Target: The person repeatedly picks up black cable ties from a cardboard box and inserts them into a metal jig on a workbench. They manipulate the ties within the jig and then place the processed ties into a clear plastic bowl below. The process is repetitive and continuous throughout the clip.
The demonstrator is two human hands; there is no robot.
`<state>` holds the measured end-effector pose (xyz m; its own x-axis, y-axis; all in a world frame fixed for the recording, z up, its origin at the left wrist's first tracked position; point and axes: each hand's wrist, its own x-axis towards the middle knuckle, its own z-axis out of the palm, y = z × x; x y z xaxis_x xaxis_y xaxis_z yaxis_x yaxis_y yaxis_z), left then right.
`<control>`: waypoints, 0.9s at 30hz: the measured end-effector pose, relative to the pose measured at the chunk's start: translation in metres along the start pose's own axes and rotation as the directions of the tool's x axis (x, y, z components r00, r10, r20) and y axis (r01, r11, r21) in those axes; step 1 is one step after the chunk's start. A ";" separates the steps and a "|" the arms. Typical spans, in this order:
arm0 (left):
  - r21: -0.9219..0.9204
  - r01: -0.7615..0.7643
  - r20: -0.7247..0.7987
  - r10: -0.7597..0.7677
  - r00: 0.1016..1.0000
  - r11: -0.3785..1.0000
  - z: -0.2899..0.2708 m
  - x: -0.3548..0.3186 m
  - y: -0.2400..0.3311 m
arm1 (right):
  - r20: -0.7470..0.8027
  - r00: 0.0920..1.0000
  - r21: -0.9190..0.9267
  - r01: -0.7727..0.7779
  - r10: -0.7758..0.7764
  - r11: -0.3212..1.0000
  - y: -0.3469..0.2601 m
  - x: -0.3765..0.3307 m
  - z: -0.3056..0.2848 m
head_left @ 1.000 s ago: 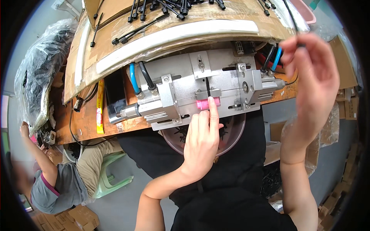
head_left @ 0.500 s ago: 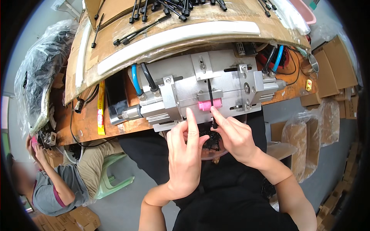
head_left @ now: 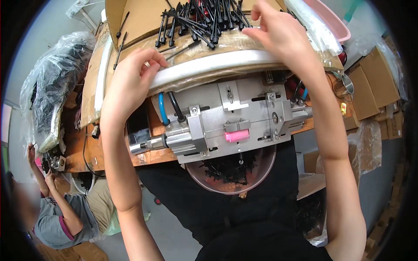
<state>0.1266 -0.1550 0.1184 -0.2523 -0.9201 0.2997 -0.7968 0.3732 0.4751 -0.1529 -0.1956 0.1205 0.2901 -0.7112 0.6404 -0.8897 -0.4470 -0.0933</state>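
On the cardboard ledge, my left hand is curled with thumb and fingertips close together over the near ends of thin black knobbed rods. Its fingers hide whatever is between them. My right hand hovers at the right side of a pile of similar black rods, its thumb and index finger apart. Below both arms is a metal clamping fixture with a pink sleeve-like piece at its front middle. No rod lies across the pink piece.
A clear bowl of black pieces sits under the fixture's front edge. White padding lines the ledge. Blue and black hoses rise at the fixture's left. Another person works at the far left beside a plastic-wrapped bundle.
Both hands have moved up from the fixture's front to the cardboard ledge. The black rod that lay across the pink piece is gone from there. The bowl below is now in plain sight.
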 end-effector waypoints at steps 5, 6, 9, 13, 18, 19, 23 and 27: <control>-0.073 -0.079 0.101 0.086 0.991 0.994 -0.010 -0.004 -0.007 | 0.317 0.945 0.172 0.026 -0.080 0.985 0.048 0.024 0.009; -0.056 -0.103 0.084 0.107 0.991 0.993 -0.012 -0.009 -0.010 | 0.352 0.935 0.170 -0.011 -0.051 0.985 0.049 0.024 0.002; -0.091 -0.136 0.019 0.138 0.990 0.987 -0.012 -0.023 -0.011 | 0.302 0.951 0.080 -0.087 0.059 0.993 0.061 0.016 -0.015; -0.067 -0.202 -0.185 0.187 0.965 0.977 0.005 -0.040 0.000 | 0.167 0.985 -0.043 -0.029 0.036 0.999 0.079 0.012 -0.011; 0.084 -0.181 -0.321 0.198 0.926 0.980 0.067 -0.103 0.055 | 0.131 0.991 -0.021 0.017 -0.014 1.000 0.035 0.019 0.021; 0.108 -0.197 -0.293 0.221 0.930 0.974 0.081 -0.120 0.066 | 0.214 0.974 0.068 -0.096 0.080 0.993 0.023 0.026 0.021; 0.111 -0.103 -0.140 0.118 0.983 0.988 0.137 -0.152 0.103 | 0.238 0.953 0.272 -0.251 0.188 0.929 0.013 0.024 -0.032; 0.195 -0.048 -0.068 0.062 0.996 0.980 0.161 -0.146 0.101 | 0.130 0.963 0.757 -0.250 0.236 0.603 0.030 0.004 -0.038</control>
<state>-0.0057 -0.0015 -0.0108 -0.2638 -0.8848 0.3841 -0.8755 0.3868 0.2897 -0.1921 -0.1913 0.1491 0.1149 -0.8608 0.4958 -0.3424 -0.5028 -0.7937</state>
